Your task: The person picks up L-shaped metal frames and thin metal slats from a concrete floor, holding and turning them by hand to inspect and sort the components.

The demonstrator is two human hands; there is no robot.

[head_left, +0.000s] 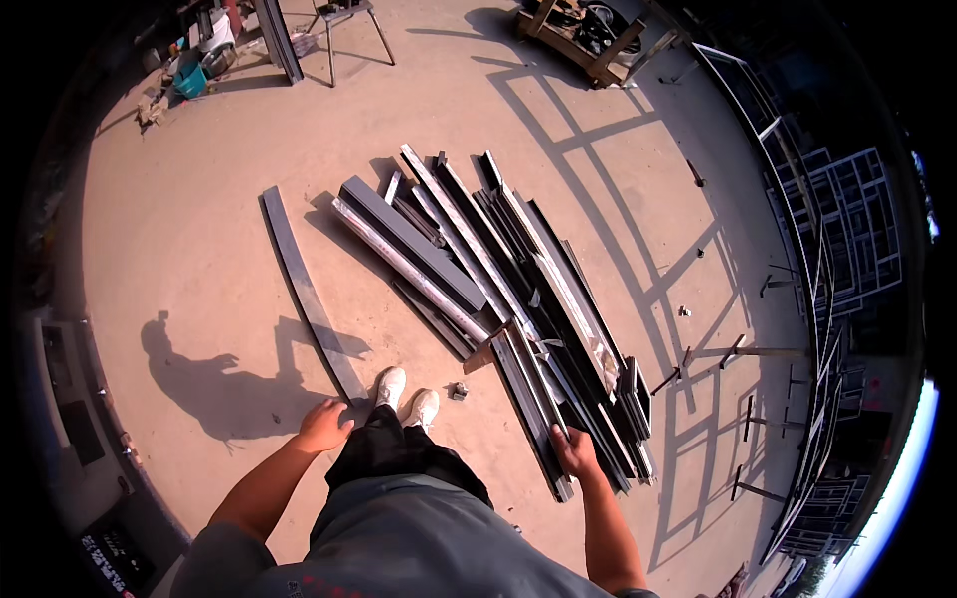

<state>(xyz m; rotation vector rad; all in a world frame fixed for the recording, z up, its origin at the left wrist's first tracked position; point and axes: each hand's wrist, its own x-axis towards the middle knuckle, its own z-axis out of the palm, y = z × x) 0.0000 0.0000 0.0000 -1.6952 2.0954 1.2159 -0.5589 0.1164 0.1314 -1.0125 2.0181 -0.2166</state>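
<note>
My right hand (576, 453) is closed around the near end of a narrow metal bar (538, 377) above the right part of a metal pile. At the bar's far end is a brownish flat piece (485, 349); I cannot tell how the two join. My left hand (324, 426) hangs beside my left thigh, thumb and fingers apart, with nothing visible in it. Just beyond it lies the near end of a long flat grey metal strip (299, 274). The pile of long metal profiles (414, 239) spreads ahead and to the right, its pieces overlapping at slight angles.
My white shoes (391, 387) stand between strip and pile, with a small metal part (459, 391) close by. Metal frames (817, 259) line the right side and cast barred shadows. Far off are a wooden cart (598, 65), a metal-legged stand (332, 45) and a teal bucket (188, 80).
</note>
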